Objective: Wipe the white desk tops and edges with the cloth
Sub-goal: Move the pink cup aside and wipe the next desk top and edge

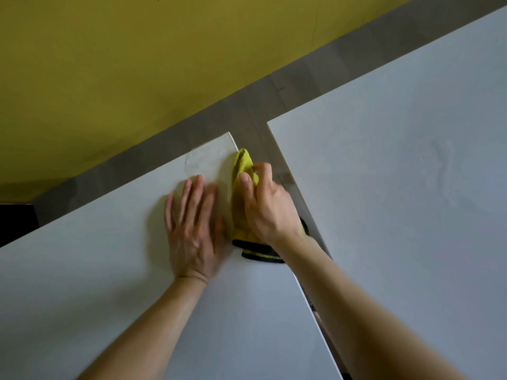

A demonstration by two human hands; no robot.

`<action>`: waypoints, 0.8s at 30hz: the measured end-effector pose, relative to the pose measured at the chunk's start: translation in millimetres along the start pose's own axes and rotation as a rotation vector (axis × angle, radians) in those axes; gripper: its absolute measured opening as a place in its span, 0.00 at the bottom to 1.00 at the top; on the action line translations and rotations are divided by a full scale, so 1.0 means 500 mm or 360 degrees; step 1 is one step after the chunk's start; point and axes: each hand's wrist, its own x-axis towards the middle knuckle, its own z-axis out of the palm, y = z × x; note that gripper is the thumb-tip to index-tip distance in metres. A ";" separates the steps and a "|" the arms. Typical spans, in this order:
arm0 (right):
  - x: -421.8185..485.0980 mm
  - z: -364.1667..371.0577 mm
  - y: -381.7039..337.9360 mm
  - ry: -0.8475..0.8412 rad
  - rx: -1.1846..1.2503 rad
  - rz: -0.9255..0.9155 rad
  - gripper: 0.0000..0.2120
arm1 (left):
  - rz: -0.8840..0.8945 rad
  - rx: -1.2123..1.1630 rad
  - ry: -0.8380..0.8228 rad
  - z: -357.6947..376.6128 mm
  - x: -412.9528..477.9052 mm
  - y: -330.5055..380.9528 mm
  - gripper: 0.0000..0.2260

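Note:
A yellow cloth (242,167) with a black trim is folded over the right edge of the left white desk (96,256), near its far corner. My right hand (267,207) grips the cloth, thumb on top of the desk and fingers curled down over the edge. Just left of it, my left hand (193,223) lies flat on the desk top with fingers straight and spread. A second white desk (411,187) stands to the right, across a narrow gap.
A yellow wall (137,64) runs behind both desks, with a strip of grey floor (247,111) between wall and desks. The gap between the desks shows the same floor. Something dark (13,220) sits at the far left edge.

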 end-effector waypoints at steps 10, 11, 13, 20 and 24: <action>-0.042 0.021 0.035 0.0005 -0.0028 -0.0241 0.32 | -0.0150 0.0129 -0.0012 -0.002 -0.005 0.004 0.28; -0.008 0.028 0.019 0.0076 -0.0001 -0.0253 0.31 | -0.0146 0.0126 0.0003 -0.002 -0.006 0.005 0.28; 0.054 0.037 -0.011 0.0166 0.0065 -0.0300 0.28 | -0.0144 0.0124 0.0012 -0.002 -0.005 0.003 0.27; -0.102 0.046 0.096 0.0277 0.0114 -0.0473 0.27 | -0.0139 0.0123 -0.0005 -0.008 -0.006 0.007 0.27; -0.095 0.035 0.091 0.0230 0.0050 -0.0346 0.28 | -0.0134 0.0130 -0.0022 -0.006 -0.003 0.008 0.28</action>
